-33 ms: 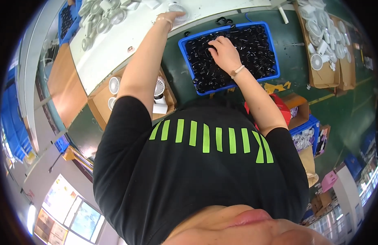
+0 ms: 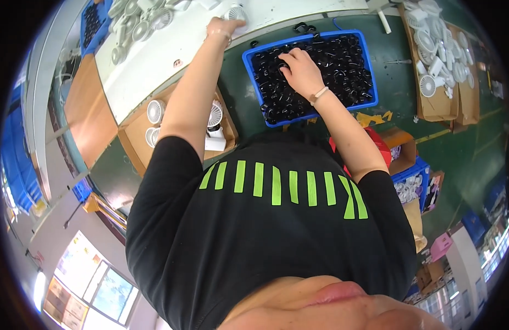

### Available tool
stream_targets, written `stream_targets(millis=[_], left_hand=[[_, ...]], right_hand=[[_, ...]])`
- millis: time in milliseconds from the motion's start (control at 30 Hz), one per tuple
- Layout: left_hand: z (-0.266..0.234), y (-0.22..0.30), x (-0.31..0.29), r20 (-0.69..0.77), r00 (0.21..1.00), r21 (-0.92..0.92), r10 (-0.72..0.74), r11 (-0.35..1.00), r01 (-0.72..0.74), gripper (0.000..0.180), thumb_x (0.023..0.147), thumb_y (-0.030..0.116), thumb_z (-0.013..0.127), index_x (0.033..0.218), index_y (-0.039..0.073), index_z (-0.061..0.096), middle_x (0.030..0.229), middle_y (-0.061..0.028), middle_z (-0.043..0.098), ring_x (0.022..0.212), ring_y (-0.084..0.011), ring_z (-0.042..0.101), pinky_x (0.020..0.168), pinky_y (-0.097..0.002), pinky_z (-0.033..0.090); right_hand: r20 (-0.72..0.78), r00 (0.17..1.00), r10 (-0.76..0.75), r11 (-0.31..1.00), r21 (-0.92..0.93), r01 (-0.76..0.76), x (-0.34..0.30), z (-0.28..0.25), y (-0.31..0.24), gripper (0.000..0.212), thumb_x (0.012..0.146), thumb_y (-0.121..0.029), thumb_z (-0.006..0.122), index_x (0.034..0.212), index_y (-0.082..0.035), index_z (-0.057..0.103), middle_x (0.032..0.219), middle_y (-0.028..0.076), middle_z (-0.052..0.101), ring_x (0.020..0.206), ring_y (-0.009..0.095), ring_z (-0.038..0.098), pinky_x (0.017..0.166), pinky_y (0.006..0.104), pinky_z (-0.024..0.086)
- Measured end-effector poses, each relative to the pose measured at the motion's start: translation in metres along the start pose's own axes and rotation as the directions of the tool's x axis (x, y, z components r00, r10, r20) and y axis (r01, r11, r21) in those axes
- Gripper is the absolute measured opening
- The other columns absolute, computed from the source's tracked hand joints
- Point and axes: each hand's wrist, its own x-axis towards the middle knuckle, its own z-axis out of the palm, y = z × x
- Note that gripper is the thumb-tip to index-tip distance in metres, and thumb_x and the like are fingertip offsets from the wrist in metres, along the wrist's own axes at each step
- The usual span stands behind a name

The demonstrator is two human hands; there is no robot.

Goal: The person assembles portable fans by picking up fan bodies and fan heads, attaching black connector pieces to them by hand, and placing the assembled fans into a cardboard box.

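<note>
My left hand [image 2: 222, 26] reaches over the white table's near edge, its fingers closed against a white handheld fan [image 2: 236, 12] with a round grille. Part of that fan is hidden by the hand. My right hand [image 2: 303, 71] is bent down into a blue crate [image 2: 315, 116] heaped with small glossy black plastic parts [image 2: 342, 69], some of them ring-shaped. Thumb and fingertips curl around a black part [image 2: 283, 63] at the crate's left half; its exact shape is hard to make out.
White handheld fans [image 2: 147, 22] are piled on the white table [image 2: 155, 66] at far left. A cardboard box [image 2: 134, 129] with several fans sits below my left forearm. More fans fill cardboard boxes [image 2: 430, 104] at right. Loose black parts [image 2: 301, 27] lie just beyond the crate.
My left hand has shifted very slightly left, still at the fan. My right hand stays almost where it was among the black parts.
</note>
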Motion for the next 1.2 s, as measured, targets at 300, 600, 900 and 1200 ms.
stream_targets(millis=[300, 600, 900, 1200], left_hand=[[-0.071, -0.118, -0.290, 0.024, 0.992, -1.000, 0.123, 0.018, 0.022, 0.033, 0.089, 0.009, 0.061, 0.121, 0.000, 0.053, 0.111, -0.0104, 0.064, 0.094, -0.0224, 0.065, 0.082, -0.0351, 0.054], [-0.065, -0.156, -0.382, 0.485, 0.835, -0.872, 0.261, 0.209, 0.442, 0.054, 0.097, 0.051, 0.044, 0.089, 0.000, 0.059, 0.066, -0.0087, 0.061, 0.053, -0.0171, 0.059, 0.053, -0.0280, 0.048], [-0.062, -0.151, -0.376, 0.401, 0.701, -0.893, 0.590, 0.080, 0.443, 0.052, 0.089, 0.014, 0.067, 0.134, 0.008, 0.042, 0.102, -0.0086, 0.063, 0.094, -0.0186, 0.065, 0.072, -0.0352, 0.059], [-0.032, -0.139, -0.356, 0.398, 0.772, -0.881, 0.496, 0.439, 0.173, 0.036, 0.076, -0.006, 0.072, 0.109, 0.005, 0.062, 0.094, -0.0007, 0.064, 0.089, -0.0114, 0.062, 0.079, -0.0265, 0.053]], right_hand=[[0.221, 0.973, -0.072, 0.935, -0.324, 0.143, -0.033, 0.007, -0.036, 0.028, 0.070, -0.017, 0.075, 0.093, -0.008, 0.064, 0.095, 0.009, 0.054, 0.094, 0.028, 0.054, 0.078, 0.0394, 0.046], [0.361, 0.933, -0.015, 0.852, -0.484, 0.201, -0.052, 0.031, -0.047, 0.011, 0.086, -0.008, 0.054, 0.091, 0.000, 0.060, 0.088, 0.019, 0.063, 0.078, 0.032, 0.068, 0.067, 0.0383, 0.057], [0.148, 0.965, 0.215, 0.975, -0.095, -0.203, -0.077, 0.003, -0.036, 0.016, 0.084, -0.015, 0.066, 0.085, 0.000, 0.060, 0.086, 0.021, 0.065, 0.081, 0.040, 0.062, 0.073, 0.0456, 0.051], [0.266, 0.954, 0.137, 0.214, 0.932, -0.291, -0.075, -0.084, -0.141, 0.007, 0.094, -0.005, 0.057, 0.100, -0.002, 0.058, 0.072, -0.001, 0.053, 0.057, 0.005, 0.045, 0.049, 0.0197, 0.034]])
